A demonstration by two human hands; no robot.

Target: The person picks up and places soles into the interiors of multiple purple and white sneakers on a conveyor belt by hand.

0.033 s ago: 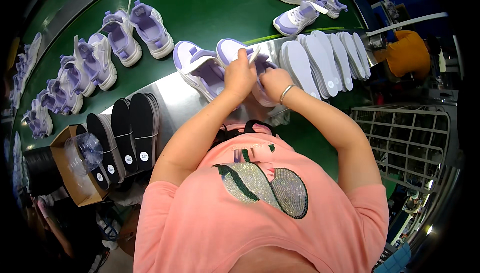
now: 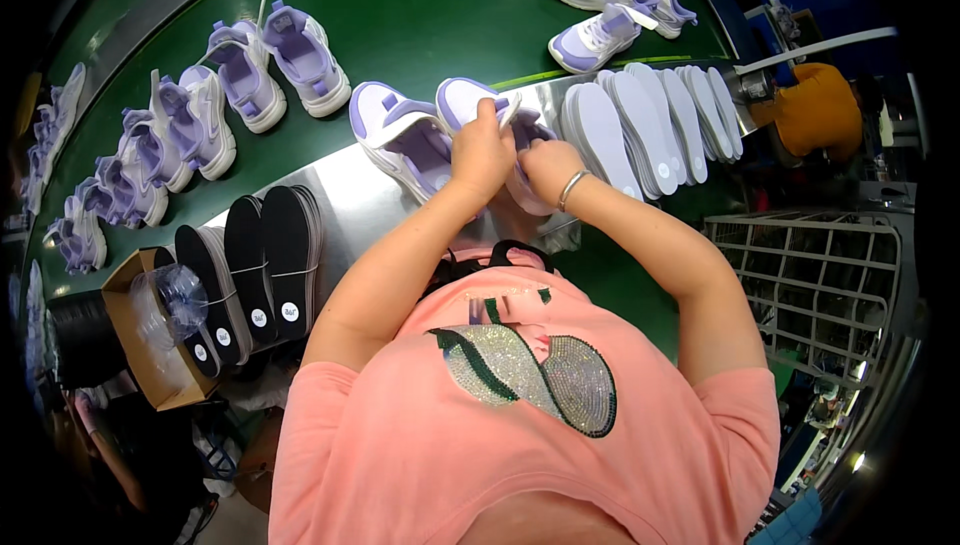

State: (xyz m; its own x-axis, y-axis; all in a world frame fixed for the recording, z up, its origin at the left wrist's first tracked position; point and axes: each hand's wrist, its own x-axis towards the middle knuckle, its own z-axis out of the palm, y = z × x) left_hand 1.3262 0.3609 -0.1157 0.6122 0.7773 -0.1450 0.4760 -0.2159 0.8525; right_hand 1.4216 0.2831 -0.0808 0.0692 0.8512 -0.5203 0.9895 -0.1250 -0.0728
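Observation:
Directly ahead of me, a white and lavender sneaker (image 2: 462, 98) sits on the metal table edge, its toe pointing away. My left hand (image 2: 483, 153) pinches its raised tongue from the left side. Curled fingers of my right hand (image 2: 550, 171) reach into the shoe's opening; the fingertips are hidden inside, so what they grip does not show. Close on the left stands a matching sneaker (image 2: 372, 113) with a lavender lining. To the right of my right hand lie stacks of pale insoles (image 2: 597, 130).
More lavender sneakers (image 2: 300, 57) line the green surface (image 2: 420, 5) at left, others (image 2: 597, 37) at far right. Tied black insole stacks (image 2: 286, 265) stand near left by a cardboard box (image 2: 128, 330) holding clear plastic. A wire rack (image 2: 820, 280) stands at right.

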